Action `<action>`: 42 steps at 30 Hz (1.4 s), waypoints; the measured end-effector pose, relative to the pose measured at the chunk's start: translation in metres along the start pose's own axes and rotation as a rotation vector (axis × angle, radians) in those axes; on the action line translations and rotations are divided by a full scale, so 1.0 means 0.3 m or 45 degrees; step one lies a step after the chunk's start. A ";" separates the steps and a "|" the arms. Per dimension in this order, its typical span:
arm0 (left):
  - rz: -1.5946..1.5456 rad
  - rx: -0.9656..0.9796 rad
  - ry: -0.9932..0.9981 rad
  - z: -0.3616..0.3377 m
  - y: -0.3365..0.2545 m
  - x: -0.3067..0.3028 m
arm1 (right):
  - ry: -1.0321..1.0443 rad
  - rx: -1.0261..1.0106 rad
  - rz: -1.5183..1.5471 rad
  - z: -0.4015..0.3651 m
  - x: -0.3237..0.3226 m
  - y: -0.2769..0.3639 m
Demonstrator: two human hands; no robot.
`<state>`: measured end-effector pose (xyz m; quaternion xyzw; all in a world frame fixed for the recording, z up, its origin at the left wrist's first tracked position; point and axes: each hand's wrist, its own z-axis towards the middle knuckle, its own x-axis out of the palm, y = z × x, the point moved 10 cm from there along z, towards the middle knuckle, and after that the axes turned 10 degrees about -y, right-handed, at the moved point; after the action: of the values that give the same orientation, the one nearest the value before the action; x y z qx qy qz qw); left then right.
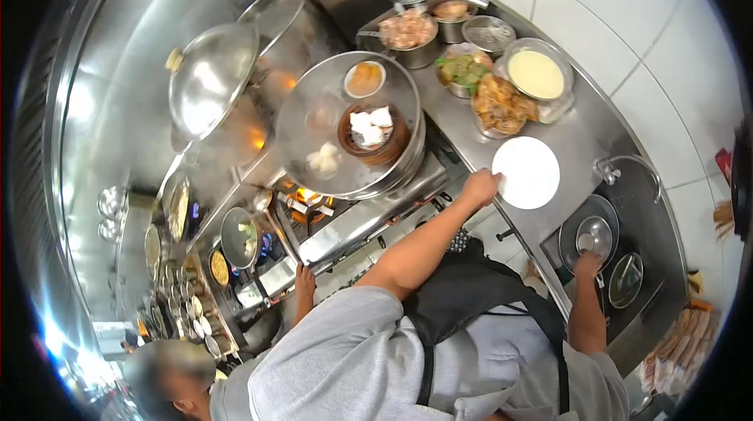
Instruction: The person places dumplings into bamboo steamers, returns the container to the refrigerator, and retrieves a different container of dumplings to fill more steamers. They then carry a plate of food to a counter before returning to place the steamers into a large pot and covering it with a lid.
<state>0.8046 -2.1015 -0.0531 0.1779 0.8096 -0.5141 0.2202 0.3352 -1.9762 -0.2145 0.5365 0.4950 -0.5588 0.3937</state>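
Observation:
My left hand (482, 186) reaches forward over the steel counter, its fingers closed on the near-left edge of a round white plate (527, 173). Over the sink at the right, my right hand (588, 264) grips the near rim of a small round metal bowl (594, 234). Beneath that bowl is a larger dark round pan (568, 239) in the sink. Beyond the plate stand a bowl of pale yellow liquid (536, 74) and a bowl of browned food (500, 105).
A large steamer (294, 123) holds a wooden basket (376, 156) and dumplings. Flames burn under a burner (310, 205) and a frying pan (234, 237). A co-worker's hand (304, 280) is at the lower left. A faucet (608, 172) overhangs the sink.

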 end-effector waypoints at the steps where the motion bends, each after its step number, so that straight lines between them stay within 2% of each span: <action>1: 0.269 0.227 0.019 -0.033 -0.059 -0.043 | -0.018 0.095 0.114 -0.001 -0.078 0.001; 2: 0.288 0.304 0.024 -0.086 -0.112 -0.120 | -0.035 0.202 0.226 -0.008 -0.210 0.019; 3: 0.305 0.383 0.037 -0.159 -0.179 -0.221 | -0.170 0.072 0.270 0.011 -0.355 0.078; 4: 0.263 0.351 0.172 -0.247 -0.230 -0.319 | -0.298 -0.059 0.308 0.027 -0.489 0.148; 6: 0.088 0.230 0.459 -0.396 -0.229 -0.466 | -0.305 0.052 0.951 0.009 -0.673 0.302; 7: 0.122 0.156 0.548 -0.442 -0.176 -0.519 | -0.199 -0.065 1.250 -0.024 -0.750 0.454; 8: 0.140 0.071 0.587 -0.484 -0.145 -0.572 | 0.248 -0.090 1.420 -0.091 -0.788 0.639; 9: 0.178 0.019 0.563 -0.501 -0.124 -0.604 | 0.592 -0.128 1.674 -0.154 -0.698 0.827; 10: 0.218 -0.033 0.529 -0.516 -0.098 -0.633 | 0.839 -0.328 1.810 -0.218 -0.744 1.033; 11: 0.256 -0.089 0.490 -0.528 -0.064 -0.648 | 1.021 -0.278 1.591 -0.258 -0.723 1.180; 12: 0.257 0.003 0.439 -0.526 -0.051 -0.634 | 0.786 -0.066 1.366 -0.195 -0.486 1.210; 13: 0.262 0.086 0.371 -0.521 -0.025 -0.615 | 0.636 0.065 1.174 -0.136 -0.338 1.257; 14: 0.281 0.170 0.288 -0.520 -0.015 -0.616 | 0.558 0.135 1.043 -0.074 -0.255 1.281; 16: 0.419 0.111 0.179 -0.572 -0.017 -0.624 | 0.522 0.223 0.857 0.036 -0.135 1.320; 19: 0.163 0.033 0.180 -0.644 0.082 -0.587 | 0.617 0.193 0.677 0.126 -0.050 1.361; 20: 0.194 0.007 0.207 -0.658 0.108 -0.574 | 0.649 0.149 0.648 0.130 -0.042 1.369; 22: 0.264 -0.001 0.265 -0.654 0.141 -0.550 | 0.524 -0.010 0.711 0.111 -0.096 1.387; 24: 0.284 0.138 0.155 -0.607 0.138 -0.517 | -0.097 -0.300 0.864 0.045 -0.267 1.391; 26: 0.308 0.306 0.065 -0.543 0.132 -0.441 | 0.020 -0.459 0.982 -0.108 -0.532 1.384; 27: 0.328 0.406 0.029 -0.506 0.105 -0.405 | -0.148 -0.690 0.960 -0.186 -0.707 1.382; 28: 0.447 0.632 -0.043 -0.494 0.020 -0.390 | 0.084 -0.724 0.893 -0.236 -0.807 1.373; 29: 0.569 0.858 -0.120 -0.490 -0.064 -0.382 | 0.147 -0.738 0.885 -0.263 -0.953 1.344; 30: 0.443 1.017 -0.122 -0.489 -0.142 -0.386 | 0.207 -0.753 0.878 -0.278 -1.089 1.309; 32: 0.184 1.327 -0.113 -0.514 -0.303 -0.418 | 0.146 -0.726 1.109 -0.272 -1.358 1.202; 34: -0.002 1.332 -0.055 -0.521 -0.422 -0.451 | 0.250 -0.551 1.358 -0.224 -1.448 1.062; 35: -0.094 1.332 -0.018 -0.536 -0.486 -0.479 | 0.280 -0.563 1.727 -0.210 -1.509 1.024; 36: -0.050 1.258 -0.023 -0.535 -0.549 -0.527 | 0.159 -0.451 2.126 -0.208 -1.605 1.025; 37: -0.080 1.298 -0.145 -0.554 -0.624 -0.607 | 0.025 -0.339 2.514 -0.197 -1.679 1.025; 38: -0.114 1.329 -0.273 -0.581 -0.687 -0.687 | 0.013 -0.633 2.114 -0.176 -1.630 1.076; 41: -0.253 1.417 -0.584 -0.684 -0.827 -0.926 | 0.128 -1.156 2.378 -0.212 -1.718 1.344; 42: -0.155 1.472 -0.839 -0.758 -0.877 -1.045 | 0.299 -1.075 2.705 -0.158 -1.787 1.440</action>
<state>0.8929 -2.0211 0.3997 0.0551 0.3028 -0.9043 0.2959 0.8261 -2.0652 0.2624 0.5573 -0.0258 0.3192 0.7661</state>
